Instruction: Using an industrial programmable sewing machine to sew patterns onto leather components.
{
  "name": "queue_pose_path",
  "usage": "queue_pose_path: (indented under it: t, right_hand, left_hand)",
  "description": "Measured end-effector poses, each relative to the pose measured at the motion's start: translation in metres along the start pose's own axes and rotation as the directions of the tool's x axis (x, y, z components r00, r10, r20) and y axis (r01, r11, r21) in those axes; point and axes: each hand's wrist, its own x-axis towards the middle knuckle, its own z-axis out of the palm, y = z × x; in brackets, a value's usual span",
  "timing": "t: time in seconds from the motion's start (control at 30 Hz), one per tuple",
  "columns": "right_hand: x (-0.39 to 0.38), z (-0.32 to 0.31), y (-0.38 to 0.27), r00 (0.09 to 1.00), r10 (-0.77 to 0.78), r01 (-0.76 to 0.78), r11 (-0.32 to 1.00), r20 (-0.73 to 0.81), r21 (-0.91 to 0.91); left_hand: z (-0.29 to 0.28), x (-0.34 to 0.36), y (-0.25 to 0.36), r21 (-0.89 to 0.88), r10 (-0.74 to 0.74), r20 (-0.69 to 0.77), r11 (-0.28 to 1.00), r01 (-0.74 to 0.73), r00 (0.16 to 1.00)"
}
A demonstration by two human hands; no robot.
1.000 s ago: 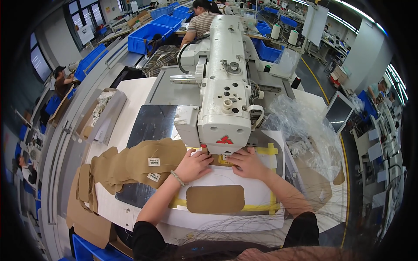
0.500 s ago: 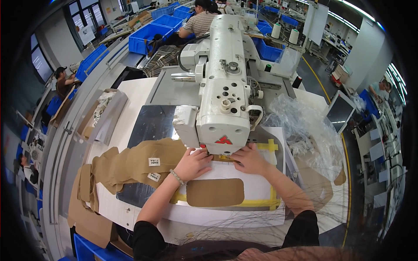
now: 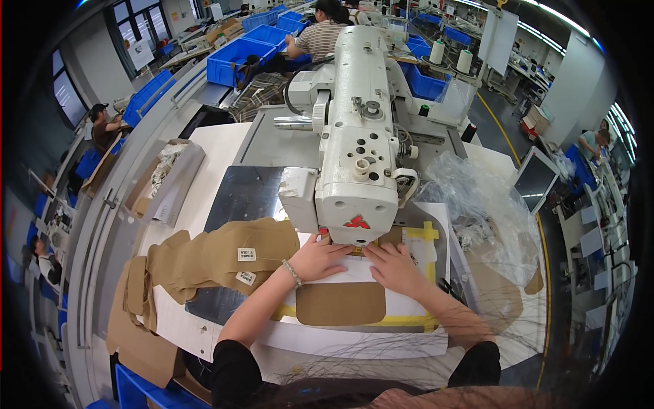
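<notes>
Both my hands lie at the front of a white sewing machine's head (image 3: 357, 204), over a white sheet (image 3: 354, 273) edged with yellow tape. My left hand (image 3: 321, 260), with a beaded bracelet at the wrist, is palm down, fingers stretched toward the needle area. Opposite it, my right hand (image 3: 396, 269) presses down with fingers extended. Brown fabric (image 3: 392, 236) shows partly beneath the machine head, by my right fingertips; the rest is hidden. Nearer me, a flat brown rounded rectangle (image 3: 340, 304) lies by the sheet's front tape. Neither hand visibly grips anything.
Brown fabric pieces (image 3: 218, 255) with white labels are piled on the left, near a cardboard box (image 3: 163, 180). Crumpled clear plastic (image 3: 477, 211) and a screen (image 3: 536, 178) stand right. Thread cones (image 3: 464, 61) and a co-worker in a striped top (image 3: 323, 39) are beyond.
My right hand has shifted slightly down and its fingers have straightened, uncovering brown fabric under the machine head. My left hand stays nearly in place. The whole view has shifted slightly.
</notes>
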Motion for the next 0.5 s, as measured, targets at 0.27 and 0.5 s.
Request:
queue_pose_path:
  t: [0.27, 0.5]
  right_hand:
    - [0.01, 0.009, -0.029, 0.998, -0.002, 0.002, 1.0, -0.063, -0.001]
    - [0.013, 0.005, -0.031, 0.999, 0.005, -0.005, 1.0, -0.054, -0.014]
  left_hand:
    - [-0.004, 0.001, -0.005, -0.093, -0.024, 0.067, 0.995, 0.03, 0.997]
    - [-0.004, 0.001, -0.001, -0.061, -0.034, 0.034, 0.997, 0.036, 0.999]
